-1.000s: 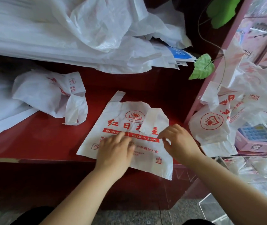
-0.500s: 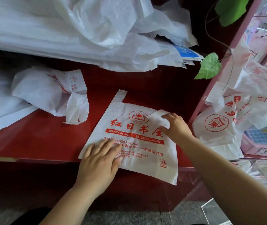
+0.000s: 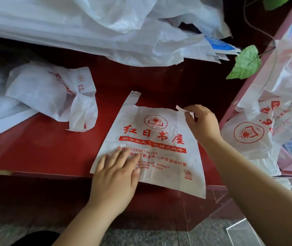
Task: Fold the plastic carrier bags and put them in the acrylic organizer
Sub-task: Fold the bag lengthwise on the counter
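left hand (image 3: 116, 176), fingers straight and close together, presses palm-down on the near left corner of the carrier bag (image 3: 168, 157). right hand (image 3: 203, 126), fingers curled, pinches the bag's right handle (image 3: 180, 108) between thumb and fingertips; the tip of the strip sticks out past the thumb. the carrier bag, white with red print and a round book-and-sun emblem, lies spread flat and face-up on the red counter (image 3: 44, 151), with its mouth away from the person. its near right corner hangs past the counter's front edge. the left handle (image 3: 132, 98) lies flat on the counter, pointing away. a crumpled bag (image 3: 40, 91) with the same red print rests on the counter well to the left, apart from the flat one. a heap of white plastic (image 3: 88, 27) fills the far side of the counter. to the right, beyond a pink frame (image 3: 239, 96), a pile of printed bags (image 3: 248, 137) lies loose, with a green leaf (image 3: 246, 63) on a thin stem above it. a clear panel (image 3: 243, 233) shows at the lower right, below the right forearm; whether it belongs to the acrylic organizer cannot be told.
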A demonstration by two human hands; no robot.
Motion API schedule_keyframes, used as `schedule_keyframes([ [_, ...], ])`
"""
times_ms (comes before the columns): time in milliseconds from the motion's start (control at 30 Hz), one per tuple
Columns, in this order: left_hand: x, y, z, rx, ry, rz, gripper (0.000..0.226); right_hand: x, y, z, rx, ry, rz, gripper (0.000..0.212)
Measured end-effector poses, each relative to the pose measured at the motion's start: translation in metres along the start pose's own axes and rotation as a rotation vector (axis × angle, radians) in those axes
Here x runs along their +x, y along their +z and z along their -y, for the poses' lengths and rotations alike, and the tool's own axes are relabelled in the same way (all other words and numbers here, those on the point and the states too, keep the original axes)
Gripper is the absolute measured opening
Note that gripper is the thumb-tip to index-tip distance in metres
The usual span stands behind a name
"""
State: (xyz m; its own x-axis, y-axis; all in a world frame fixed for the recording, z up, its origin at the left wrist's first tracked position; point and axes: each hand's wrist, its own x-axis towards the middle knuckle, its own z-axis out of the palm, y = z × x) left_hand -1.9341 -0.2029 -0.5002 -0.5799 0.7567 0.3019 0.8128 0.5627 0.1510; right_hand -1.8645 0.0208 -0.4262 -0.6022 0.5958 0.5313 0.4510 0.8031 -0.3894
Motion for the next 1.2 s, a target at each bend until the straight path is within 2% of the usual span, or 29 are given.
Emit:
schedule_keyframes([
  [167,0.001,-0.004,-0.014,-0.013,-0.011,0.068,0.045,-0.059,-0.027,0.004,0.035,-0.214,0.017,0.011],
  [267,0.004,-0.015,-0.021,-0.045,-0.082,0.153,0.063,-0.090,-0.027,-0.003,-0.013,-0.297,0.109,0.015],
  [333,0.008,-0.013,-0.025,0.002,-0.090,0.213,0.072,-0.101,-0.024,-0.007,0.000,-0.261,0.157,0.012],
  [433,0.010,-0.015,-0.030,0.013,-0.068,0.233,0.062,-0.109,-0.020,-0.014,-0.003,-0.180,0.204,0.022],
  [533,0.016,-0.028,-0.021,-0.126,-0.058,0.147,0.078,-0.110,-0.018,-0.021,0.003,-0.121,0.184,0.021],
  [633,0.050,-0.043,-0.001,-0.367,-0.182,-0.096,0.038,-0.109,-0.019,-0.022,0.053,-0.027,0.172,0.018],
  [667,0.067,-0.048,0.005,-0.394,-0.214,-0.134,0.032,-0.109,-0.018,-0.022,0.074,0.000,0.155,0.017],
  [767,0.120,-0.051,0.017,-0.420,-0.310,-0.052,0.032,-0.109,-0.014,-0.025,0.109,0.069,0.111,0.015],
  [867,0.160,-0.036,0.023,-0.350,-0.381,0.126,0.039,-0.110,-0.008,-0.028,0.071,0.032,0.061,0.014],
  [967,0.177,-0.022,0.028,-0.394,-0.483,0.263,0.050,-0.110,-0.007,-0.029,0.058,0.023,0.052,0.017],
  [1100,0.183,-0.013,0.040,-0.447,-0.488,0.264,0.050,-0.109,-0.008,-0.031,0.081,0.043,0.073,0.019],
  [1200,0.182,-0.015,0.045,-0.561,-0.482,0.167,0.043,-0.109,-0.007,-0.032,0.076,0.029,0.076,0.021],
])
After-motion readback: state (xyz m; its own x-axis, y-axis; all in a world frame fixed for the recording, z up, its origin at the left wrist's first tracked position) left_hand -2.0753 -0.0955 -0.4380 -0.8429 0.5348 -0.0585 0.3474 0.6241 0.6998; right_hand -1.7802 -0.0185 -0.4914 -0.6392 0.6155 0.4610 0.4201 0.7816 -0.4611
